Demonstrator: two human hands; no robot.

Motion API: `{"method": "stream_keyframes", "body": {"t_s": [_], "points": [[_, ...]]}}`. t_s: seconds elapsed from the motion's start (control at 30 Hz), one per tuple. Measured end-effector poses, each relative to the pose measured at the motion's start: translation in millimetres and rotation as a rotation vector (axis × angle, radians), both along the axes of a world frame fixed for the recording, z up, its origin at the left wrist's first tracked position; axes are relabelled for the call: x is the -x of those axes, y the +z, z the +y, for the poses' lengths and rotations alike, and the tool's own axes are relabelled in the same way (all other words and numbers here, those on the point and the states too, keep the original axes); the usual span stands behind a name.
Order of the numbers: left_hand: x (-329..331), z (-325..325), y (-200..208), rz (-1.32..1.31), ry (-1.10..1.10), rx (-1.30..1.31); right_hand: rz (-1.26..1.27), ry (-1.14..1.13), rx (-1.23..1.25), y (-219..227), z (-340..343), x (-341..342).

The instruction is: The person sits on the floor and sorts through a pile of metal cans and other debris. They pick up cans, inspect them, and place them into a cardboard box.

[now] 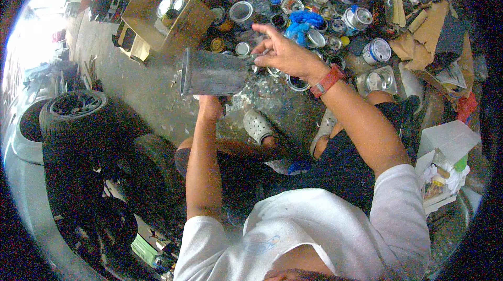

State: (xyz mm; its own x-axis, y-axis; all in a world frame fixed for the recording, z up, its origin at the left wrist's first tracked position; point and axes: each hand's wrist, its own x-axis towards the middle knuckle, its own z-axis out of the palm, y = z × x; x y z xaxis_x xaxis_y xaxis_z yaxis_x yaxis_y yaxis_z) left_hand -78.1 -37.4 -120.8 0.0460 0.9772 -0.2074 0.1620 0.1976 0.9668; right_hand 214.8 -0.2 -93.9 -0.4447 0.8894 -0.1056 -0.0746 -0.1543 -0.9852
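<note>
My left hand (210, 108) grips a dark grey cylindrical container (215, 73) from below, its fingers mostly hidden behind it. The container is tipped on its side, with its wide rim toward the left. At its right end hovers my right hand (288, 56), index finger stretched out and thumb and fingers apart. Whether a fingertip touches the container is too blurred to tell. Beyond the right hand, a crumpled blue cloth or plastic piece (301, 25) lies among paint cans, close to a white can (358, 18).
Many cans and lids cover the floor ahead. An open cardboard box (173, 32) stands at the far left, with torn cardboard (427, 34) at the right. A car tyre (76, 118) lies by a car on the left. A white box (445, 144) sits near my right elbow.
</note>
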Motion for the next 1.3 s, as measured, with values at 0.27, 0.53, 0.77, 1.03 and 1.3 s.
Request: {"method": "stream_keyframes", "body": {"t_s": [0.27,0.53,0.77,1.03,1.3], "points": [[0.5,-2.2,-1.3,-0.124,0.030,0.059,0.059,-0.052,0.027,-8.7,-2.6,9.3],[-5.7,-3.2,7.9,0.107,-0.036,-0.085,-0.042,-0.129,0.100,-19.7,3.1,6.5],[-20.9,-8.9,16.1,0.136,-0.087,-0.152,-0.073,-0.066,0.248,-18.3,2.5,-2.1],[-48.5,-8.9,46.0,0.283,-0.237,-0.308,-0.030,0.022,0.248,-20.9,-7.9,-9.3],[-48.3,-11.5,38.9,0.196,-0.203,-0.258,-0.051,0.047,0.176,-28.1,-8.7,-9.9]]}}
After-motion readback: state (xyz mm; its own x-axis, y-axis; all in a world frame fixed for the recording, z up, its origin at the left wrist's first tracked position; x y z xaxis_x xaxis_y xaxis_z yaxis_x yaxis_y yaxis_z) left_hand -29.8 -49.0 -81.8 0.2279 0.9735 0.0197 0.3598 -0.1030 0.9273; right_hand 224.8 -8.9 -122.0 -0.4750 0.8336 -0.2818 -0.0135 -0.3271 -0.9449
